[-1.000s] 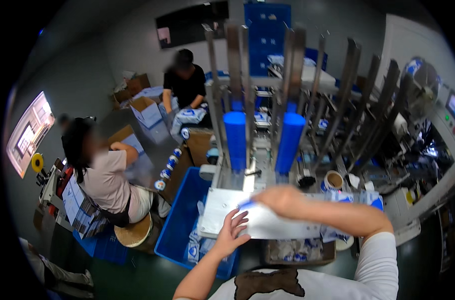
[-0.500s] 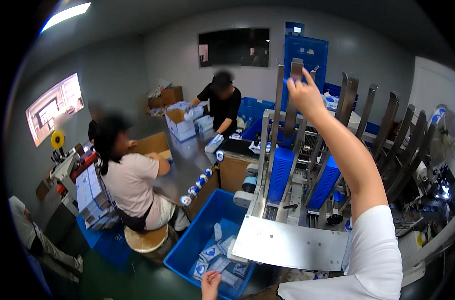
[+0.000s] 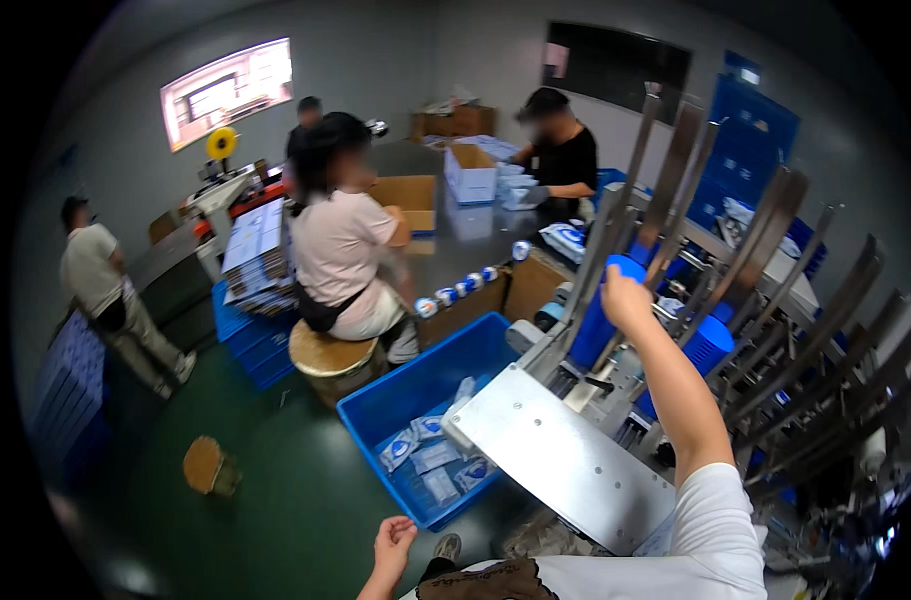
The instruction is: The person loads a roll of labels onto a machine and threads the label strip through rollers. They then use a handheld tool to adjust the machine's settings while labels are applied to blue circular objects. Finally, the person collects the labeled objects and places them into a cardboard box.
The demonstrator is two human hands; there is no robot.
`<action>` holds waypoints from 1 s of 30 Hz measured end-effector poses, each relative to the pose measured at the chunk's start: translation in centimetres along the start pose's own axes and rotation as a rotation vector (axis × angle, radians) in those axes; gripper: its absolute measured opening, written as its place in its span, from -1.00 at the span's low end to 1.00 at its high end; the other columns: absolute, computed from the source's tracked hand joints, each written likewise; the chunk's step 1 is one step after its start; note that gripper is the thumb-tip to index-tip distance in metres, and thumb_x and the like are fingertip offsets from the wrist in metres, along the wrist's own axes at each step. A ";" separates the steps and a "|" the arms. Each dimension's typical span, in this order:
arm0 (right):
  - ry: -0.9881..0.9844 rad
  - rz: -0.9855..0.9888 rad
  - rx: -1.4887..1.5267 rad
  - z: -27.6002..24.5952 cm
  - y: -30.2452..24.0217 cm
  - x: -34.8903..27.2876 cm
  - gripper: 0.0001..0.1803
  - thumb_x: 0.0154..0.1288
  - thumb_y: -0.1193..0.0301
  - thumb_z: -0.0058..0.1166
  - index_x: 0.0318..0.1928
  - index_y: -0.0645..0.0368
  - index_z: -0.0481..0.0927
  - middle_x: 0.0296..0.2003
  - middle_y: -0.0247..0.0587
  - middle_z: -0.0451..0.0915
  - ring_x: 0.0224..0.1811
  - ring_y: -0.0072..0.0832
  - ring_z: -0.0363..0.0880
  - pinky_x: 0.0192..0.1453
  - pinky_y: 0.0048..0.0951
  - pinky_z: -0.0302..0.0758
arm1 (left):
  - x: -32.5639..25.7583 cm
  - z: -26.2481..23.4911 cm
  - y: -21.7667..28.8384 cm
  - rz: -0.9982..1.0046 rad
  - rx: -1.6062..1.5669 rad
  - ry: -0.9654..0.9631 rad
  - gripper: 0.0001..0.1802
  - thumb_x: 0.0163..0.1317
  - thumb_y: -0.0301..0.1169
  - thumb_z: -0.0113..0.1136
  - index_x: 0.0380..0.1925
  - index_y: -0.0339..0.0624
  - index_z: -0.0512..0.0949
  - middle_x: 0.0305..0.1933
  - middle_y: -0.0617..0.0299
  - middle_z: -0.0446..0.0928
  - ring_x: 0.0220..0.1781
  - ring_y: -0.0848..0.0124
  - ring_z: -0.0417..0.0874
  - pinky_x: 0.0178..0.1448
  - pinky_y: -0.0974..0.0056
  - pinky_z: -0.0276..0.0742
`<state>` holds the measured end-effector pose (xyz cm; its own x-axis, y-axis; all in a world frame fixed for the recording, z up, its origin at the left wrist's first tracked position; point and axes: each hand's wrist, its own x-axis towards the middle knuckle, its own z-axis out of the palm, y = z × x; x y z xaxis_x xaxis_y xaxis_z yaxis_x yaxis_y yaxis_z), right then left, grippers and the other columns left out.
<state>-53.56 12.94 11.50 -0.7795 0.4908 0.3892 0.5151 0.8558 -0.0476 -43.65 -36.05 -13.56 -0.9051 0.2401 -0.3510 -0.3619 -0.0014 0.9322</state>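
Head view: the left hand (image 3: 392,538) hangs low with fingers loosely curled and nothing in them, just above the blue bin (image 3: 427,392) of white-and-blue pouches (image 3: 433,456). Right of the bin slopes the steel feed plate (image 3: 560,457). The right hand (image 3: 625,297) rests atop a blue stack (image 3: 600,315) between upright metal guide rails (image 3: 643,205), fingers laid over it. Pressing squarely downward should seat the stack evenly.

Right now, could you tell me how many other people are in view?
4: one seated on the round stool, one behind her, one at the boxes, one standing far left. Others may be hidden.
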 end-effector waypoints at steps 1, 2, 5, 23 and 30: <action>-0.013 0.020 0.038 0.4 -0.9 0.2 -0.75 0.21 0.34 -0.14 -0.15 0.19 0.39 -0.40 0.13 0.59 -0.30 0.02 0.60 -0.24 -0.02 0.50 | -1.6 -1.1 -2.0 0.005 0.025 0.037 -0.72 0.13 -0.51 0.20 -0.15 -0.28 0.41 -0.14 0.13 0.53 -0.19 0.54 0.55 -0.08 0.44 0.46; -0.029 0.032 0.076 0.8 -2.3 0.5 -0.76 0.22 0.32 -0.13 -0.17 0.18 0.41 -0.39 0.15 0.59 -0.29 0.01 0.59 -0.23 -0.05 0.50 | -3.1 -2.3 -4.5 0.009 0.046 0.081 -0.73 0.13 -0.50 0.20 -0.16 -0.28 0.42 -0.16 0.13 0.53 -0.21 0.54 0.55 -0.10 0.43 0.47; -0.227 -0.388 0.304 4.4 -10.0 -3.6 -0.76 0.21 0.25 -0.09 -0.32 0.17 0.47 -0.39 0.05 0.59 -0.28 0.01 0.55 -0.21 -0.08 0.47 | -8.5 -6.9 -11.3 -0.029 0.149 0.192 -0.71 0.10 -0.47 0.24 -0.18 -0.29 0.43 -0.19 0.15 0.54 -0.24 0.49 0.58 -0.12 0.39 0.51; -1.487 -2.054 0.275 18.5 -53.0 -42.1 -0.48 0.23 0.05 0.03 -0.01 0.25 0.46 -0.15 -0.03 0.58 -0.10 -0.26 0.57 -0.05 -0.31 0.46 | -25.8 -6.5 -27.8 -0.503 0.113 1.407 -0.63 0.05 -0.24 0.23 -0.17 -0.16 0.50 -0.18 0.09 0.53 -0.19 0.26 0.58 -0.08 0.19 0.50; -2.357 -1.018 0.346 17.0 -70.5 -57.7 -0.52 0.34 0.06 -0.11 0.04 0.20 0.36 -0.10 -0.16 0.55 -0.08 -0.36 0.56 0.00 -0.35 0.47 | -33.4 -16.5 -28.7 -0.601 0.227 1.669 -0.62 -0.01 -0.24 0.26 -0.16 -0.06 0.50 -0.04 0.02 0.43 0.06 0.09 0.38 0.16 0.09 0.32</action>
<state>-50.90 -72.91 -23.26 0.2810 -0.7085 -0.6474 0.1047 0.6932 -0.7131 -6.65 -60.05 -30.06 0.0292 -0.9817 -0.1882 -0.7900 -0.1380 0.5974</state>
